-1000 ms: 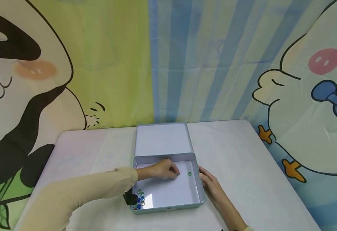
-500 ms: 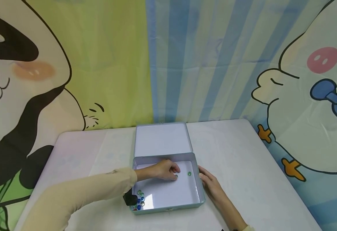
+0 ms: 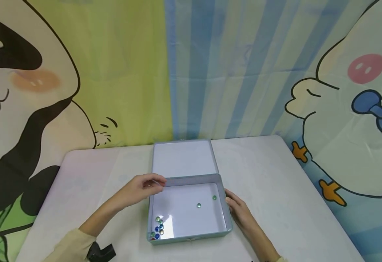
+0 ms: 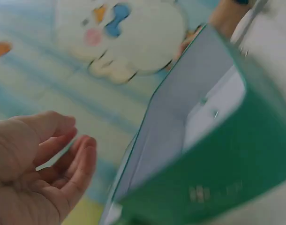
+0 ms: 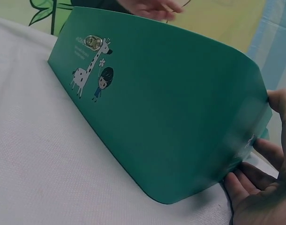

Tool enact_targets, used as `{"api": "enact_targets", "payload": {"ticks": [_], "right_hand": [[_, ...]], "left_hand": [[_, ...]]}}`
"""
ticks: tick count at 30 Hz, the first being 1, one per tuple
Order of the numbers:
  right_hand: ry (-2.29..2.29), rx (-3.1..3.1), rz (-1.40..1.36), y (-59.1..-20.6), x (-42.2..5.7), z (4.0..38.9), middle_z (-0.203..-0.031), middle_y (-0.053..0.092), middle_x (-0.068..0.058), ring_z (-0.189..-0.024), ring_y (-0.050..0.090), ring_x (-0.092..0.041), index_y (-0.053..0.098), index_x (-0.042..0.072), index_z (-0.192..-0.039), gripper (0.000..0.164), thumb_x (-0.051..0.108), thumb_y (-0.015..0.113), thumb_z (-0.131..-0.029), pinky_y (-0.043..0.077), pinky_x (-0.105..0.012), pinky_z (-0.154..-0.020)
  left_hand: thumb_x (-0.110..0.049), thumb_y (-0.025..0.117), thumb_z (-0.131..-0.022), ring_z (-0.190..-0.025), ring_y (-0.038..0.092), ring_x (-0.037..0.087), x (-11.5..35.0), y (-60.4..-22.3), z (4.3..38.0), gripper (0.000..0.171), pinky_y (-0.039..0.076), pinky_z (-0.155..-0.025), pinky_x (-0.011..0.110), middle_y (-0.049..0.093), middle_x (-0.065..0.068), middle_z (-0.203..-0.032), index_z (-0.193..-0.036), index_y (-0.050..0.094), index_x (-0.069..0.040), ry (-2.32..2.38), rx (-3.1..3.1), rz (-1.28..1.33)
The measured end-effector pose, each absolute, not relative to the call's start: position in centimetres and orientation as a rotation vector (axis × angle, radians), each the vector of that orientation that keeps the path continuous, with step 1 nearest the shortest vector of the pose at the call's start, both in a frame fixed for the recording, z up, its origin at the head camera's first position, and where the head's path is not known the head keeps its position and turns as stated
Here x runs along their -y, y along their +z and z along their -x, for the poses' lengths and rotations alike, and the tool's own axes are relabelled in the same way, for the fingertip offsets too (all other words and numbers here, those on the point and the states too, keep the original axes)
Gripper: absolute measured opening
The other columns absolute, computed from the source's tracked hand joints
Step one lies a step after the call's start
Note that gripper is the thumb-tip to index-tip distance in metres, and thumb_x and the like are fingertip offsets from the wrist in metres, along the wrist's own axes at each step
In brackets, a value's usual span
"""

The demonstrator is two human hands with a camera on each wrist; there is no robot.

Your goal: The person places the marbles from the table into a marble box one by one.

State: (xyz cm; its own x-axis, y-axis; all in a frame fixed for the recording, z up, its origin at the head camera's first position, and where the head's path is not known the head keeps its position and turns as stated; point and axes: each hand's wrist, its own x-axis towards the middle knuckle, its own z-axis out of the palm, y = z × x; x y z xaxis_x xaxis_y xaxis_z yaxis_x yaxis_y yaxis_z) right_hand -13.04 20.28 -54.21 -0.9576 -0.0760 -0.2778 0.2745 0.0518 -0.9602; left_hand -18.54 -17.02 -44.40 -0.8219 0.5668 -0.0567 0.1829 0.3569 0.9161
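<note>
A shallow green tin box (image 3: 191,239) lies on the table with its hinged lid (image 3: 184,158) folded back. Two glass marbles, a clear greenish marble (image 3: 199,205) and a green marble (image 3: 214,197), rest apart on the right half of its white floor. Several green, blue and clear marbles (image 3: 157,228) cluster in the near left corner. My left hand (image 3: 144,189) hovers over the far left corner, fingers loosely bent and nothing visible between them (image 4: 44,173). Outside the right wall, my right hand (image 3: 240,209) holds the box, thumb at the rim and fingers against the side in the right wrist view.
A white cloth covers the table (image 3: 276,182) around the box. Behind it hangs a printed curtain (image 3: 227,72) with a panda and a white bird. A black device (image 3: 101,252) is strapped to the left wrist.
My left hand has let go of the greenish marble, lifted out of the box and moved left. That marble now lies in plain view on the floor. The right hand stays put.
</note>
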Motion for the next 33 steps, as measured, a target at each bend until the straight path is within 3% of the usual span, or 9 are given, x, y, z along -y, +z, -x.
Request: {"api": "enact_targets", "payload": {"ticks": [5,9,16,22,29,31,33], "right_hand": [[-1.988,-2.096,-0.202,-54.0,-20.5,13.2,-0.156,0.033,-0.017,-0.148,0.023,-0.036,0.039,0.004,-0.147,0.058,0.031,0.051,-0.097,0.018,-0.053,-0.121],[-1.992,-2.091,-0.217,-54.0,-20.6,13.2,-0.156,0.034,-0.017,-0.147,0.025,-0.036,0.039,0.004,-0.147,0.057,0.031,0.052,-0.097,0.021,-0.052,-0.120],[-1.969,-2.099,-0.229,-54.3,-20.8,13.0,-0.157,0.032,-0.017,-0.148,0.021,-0.036,0.038,0.004,-0.147,0.058,0.032,0.051,-0.097,0.017,-0.053,-0.121],[-1.993,-2.082,-0.232,-54.3,-20.4,13.0,-0.155,0.035,-0.016,-0.148,0.024,-0.035,0.039,0.004,-0.147,0.057,0.030,0.051,-0.097,0.021,-0.050,-0.120],[-2.023,-2.052,-0.228,-54.3,-20.0,12.9,-0.155,0.034,-0.017,-0.147,0.026,-0.035,0.039,0.003,-0.146,0.056,0.028,0.051,-0.097,0.037,-0.017,-0.106],[-2.040,-2.040,-0.214,-54.3,-20.1,12.9,-0.156,0.034,-0.017,-0.147,0.025,-0.035,0.038,0.002,-0.146,0.056,0.027,0.051,-0.098,0.036,-0.019,-0.108],[-2.052,-2.031,-0.202,-54.3,-20.1,12.8,-0.156,0.033,-0.018,-0.147,0.026,-0.036,0.038,0.002,-0.147,0.056,0.026,0.050,-0.098,0.033,-0.030,-0.114]], "left_hand": [[-0.030,0.062,-0.095,-0.101,0.067,0.010,23.5,-47.1,16.2,0.044,0.054,-0.084,0.019,0.062,0.021,-0.125,-0.130,0.056,-0.004,1.519,-2.320,-0.317],[-0.030,0.060,-0.096,-0.102,0.067,0.009,26.6,-49.9,14.2,0.051,0.054,-0.084,0.018,0.061,0.022,-0.128,-0.135,0.050,0.002,1.547,-2.273,-0.095],[-0.037,0.063,-0.093,-0.101,0.065,-0.003,27.9,-52.6,10.9,0.059,0.054,-0.086,0.017,0.063,0.011,-0.130,-0.138,0.048,-0.001,1.608,-2.135,0.228],[-0.031,0.063,-0.094,-0.101,0.065,-0.001,27.5,-53.3,10.9,0.056,0.055,-0.085,0.019,0.062,0.016,-0.129,-0.137,0.048,0.003,1.649,-2.151,0.156],[-0.028,0.071,-0.088,-0.091,0.065,0.003,25.9,-53.5,14.5,0.047,0.054,-0.076,0.020,0.066,0.014,-0.117,-0.126,0.058,-0.003,1.524,-2.410,0.008],[-0.029,0.073,-0.086,-0.090,0.065,0.005,25.1,-53.5,15.9,0.047,0.054,-0.075,0.019,0.067,0.013,-0.114,-0.124,0.059,-0.005,1.483,-2.467,-0.039],[-0.029,0.074,-0.085,-0.089,0.065,0.006,24.3,-53.6,17.0,0.046,0.053,-0.074,0.019,0.068,0.012,-0.112,-0.122,0.061,-0.005,1.441,-2.515,-0.107]]}}
